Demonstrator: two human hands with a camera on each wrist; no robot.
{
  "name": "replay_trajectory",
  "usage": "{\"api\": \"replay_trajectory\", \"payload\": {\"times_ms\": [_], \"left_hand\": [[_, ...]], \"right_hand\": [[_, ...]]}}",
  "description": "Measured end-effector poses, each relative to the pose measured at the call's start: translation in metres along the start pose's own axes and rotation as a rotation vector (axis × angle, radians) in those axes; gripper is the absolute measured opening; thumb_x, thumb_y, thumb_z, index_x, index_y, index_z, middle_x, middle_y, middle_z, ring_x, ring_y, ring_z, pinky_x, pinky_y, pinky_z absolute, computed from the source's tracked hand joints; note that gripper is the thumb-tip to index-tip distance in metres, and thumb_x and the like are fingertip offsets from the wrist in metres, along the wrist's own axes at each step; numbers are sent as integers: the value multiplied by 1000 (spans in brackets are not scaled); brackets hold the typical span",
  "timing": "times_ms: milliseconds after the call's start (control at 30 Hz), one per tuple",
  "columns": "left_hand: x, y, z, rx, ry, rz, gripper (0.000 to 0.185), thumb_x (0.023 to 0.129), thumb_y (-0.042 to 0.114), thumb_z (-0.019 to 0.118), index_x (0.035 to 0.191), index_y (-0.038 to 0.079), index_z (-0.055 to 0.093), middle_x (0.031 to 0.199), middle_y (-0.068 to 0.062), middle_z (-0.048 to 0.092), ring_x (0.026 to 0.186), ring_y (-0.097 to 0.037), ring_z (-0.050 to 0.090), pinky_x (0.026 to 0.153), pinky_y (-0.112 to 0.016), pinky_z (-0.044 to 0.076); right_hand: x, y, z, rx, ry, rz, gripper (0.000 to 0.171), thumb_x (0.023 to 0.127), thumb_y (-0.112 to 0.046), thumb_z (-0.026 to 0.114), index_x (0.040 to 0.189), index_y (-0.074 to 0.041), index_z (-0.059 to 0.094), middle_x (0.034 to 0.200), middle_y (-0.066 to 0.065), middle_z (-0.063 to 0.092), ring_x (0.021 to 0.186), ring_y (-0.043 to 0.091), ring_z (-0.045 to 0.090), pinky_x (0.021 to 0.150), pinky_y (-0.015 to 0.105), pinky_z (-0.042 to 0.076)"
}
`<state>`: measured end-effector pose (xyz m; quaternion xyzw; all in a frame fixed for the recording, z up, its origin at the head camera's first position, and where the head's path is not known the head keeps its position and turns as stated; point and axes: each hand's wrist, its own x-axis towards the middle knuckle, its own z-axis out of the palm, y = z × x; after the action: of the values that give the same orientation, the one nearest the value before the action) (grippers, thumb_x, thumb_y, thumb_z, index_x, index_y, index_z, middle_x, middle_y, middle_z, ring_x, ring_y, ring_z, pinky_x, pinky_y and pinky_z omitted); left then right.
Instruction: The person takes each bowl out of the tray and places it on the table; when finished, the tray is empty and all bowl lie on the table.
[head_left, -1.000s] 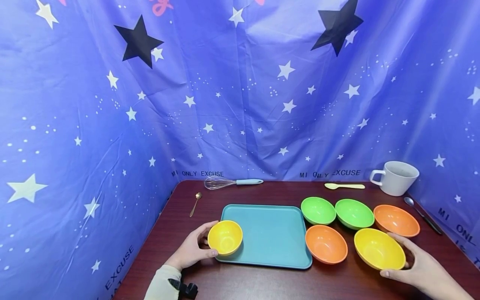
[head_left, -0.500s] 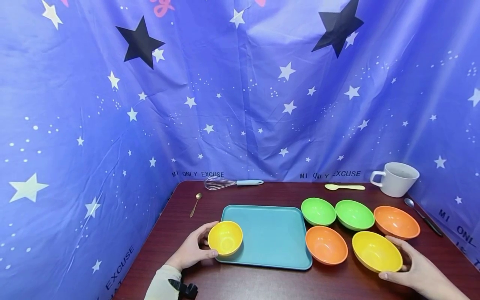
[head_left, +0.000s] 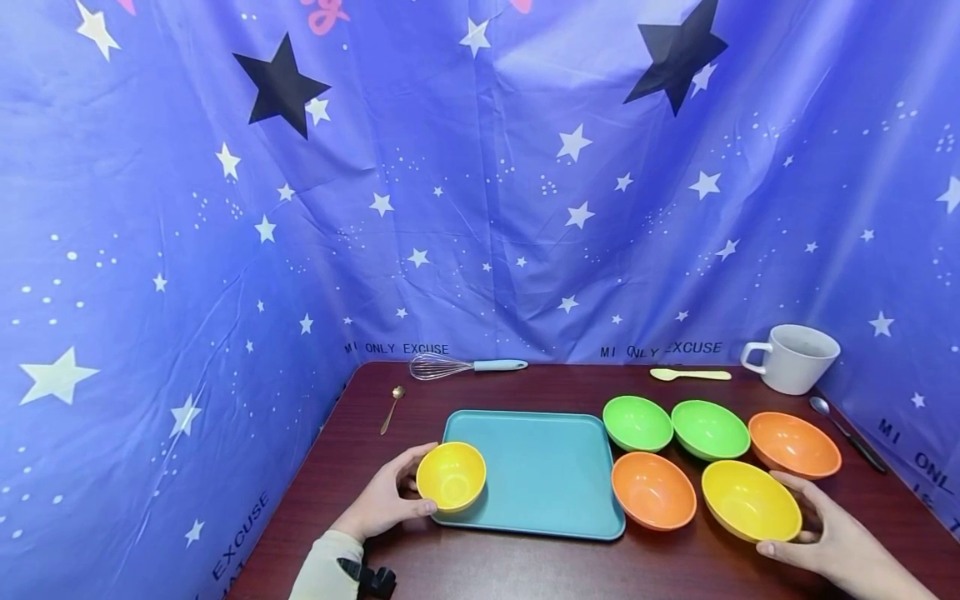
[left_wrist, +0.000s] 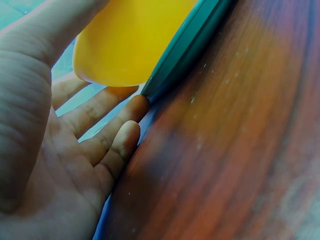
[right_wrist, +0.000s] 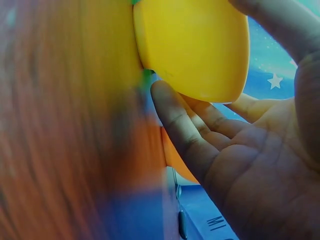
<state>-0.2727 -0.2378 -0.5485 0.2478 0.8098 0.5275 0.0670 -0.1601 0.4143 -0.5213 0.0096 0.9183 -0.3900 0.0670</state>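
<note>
At the left end of the teal tray [head_left: 540, 475], my left hand [head_left: 386, 497] grips a small yellow bowl [head_left: 452, 477], thumb in front and fingers behind. The left wrist view has this yellow bowl [left_wrist: 130, 45] resting at the tray's rim [left_wrist: 175, 50]. My right hand [head_left: 840, 533] holds a second yellow bowl [head_left: 752, 502] by its right side. In the right wrist view, the thumb and fingers of the right hand [right_wrist: 250, 150] lie on either side of that yellow bowl [right_wrist: 195, 50]. Both bowls are upright, and their insides show nothing in them.
Beside the tray stand two green bowls [head_left: 637, 423] and two orange bowls [head_left: 654, 492]. A whisk [head_left: 468, 366], a small gold spoon [head_left: 392, 409], a pale yellow spoon [head_left: 690, 375], a grey mug [head_left: 795, 358] and a dark-handled spoon [head_left: 847, 433] lie around the back and sides.
The right hand and its yellow bowl have shifted slightly left, closer to the front orange bowl. My left hand and its bowl stay in place.
</note>
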Motion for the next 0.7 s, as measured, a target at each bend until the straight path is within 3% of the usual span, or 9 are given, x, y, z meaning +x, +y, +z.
{"api": "replay_trajectory", "payload": {"times_ms": [67, 300, 533, 700], "left_hand": [[0, 0, 0, 2, 2, -1, 87, 85, 21, 88, 160, 16, 43, 132, 2, 66, 101, -25, 65, 88, -34, 57], [0, 0, 0, 8, 1, 7, 88, 85, 22, 88, 160, 16, 43, 131, 2, 66, 101, -24, 65, 87, -33, 57], [0, -1, 1, 3, 4, 4, 87, 85, 22, 89, 159, 19, 44, 132, 2, 66, 102, -24, 65, 88, -34, 57], [1, -2, 0, 1, 2, 14, 88, 84, 21, 89, 159, 16, 43, 133, 1, 66, 102, -24, 65, 88, -34, 57]], "right_hand": [[1, 0, 0, -11, 0, -10, 107, 91, -36, 83, 157, 11, 14, 149, 42, 32, 116, 42, 60, 76, 32, 60], [1, -1, 3, -43, 11, -15, 108, 90, -38, 83, 158, 10, 15, 151, 40, 31, 117, 44, 59, 75, 31, 60], [2, -4, 1, -50, -22, 4, 110, 93, -42, 80, 159, 11, 10, 152, 43, 25, 124, 57, 51, 80, 44, 62], [0, -3, 1, -40, -19, -10, 109, 92, -38, 82, 159, 10, 11, 151, 43, 28, 116, 47, 61, 78, 36, 61]]}}
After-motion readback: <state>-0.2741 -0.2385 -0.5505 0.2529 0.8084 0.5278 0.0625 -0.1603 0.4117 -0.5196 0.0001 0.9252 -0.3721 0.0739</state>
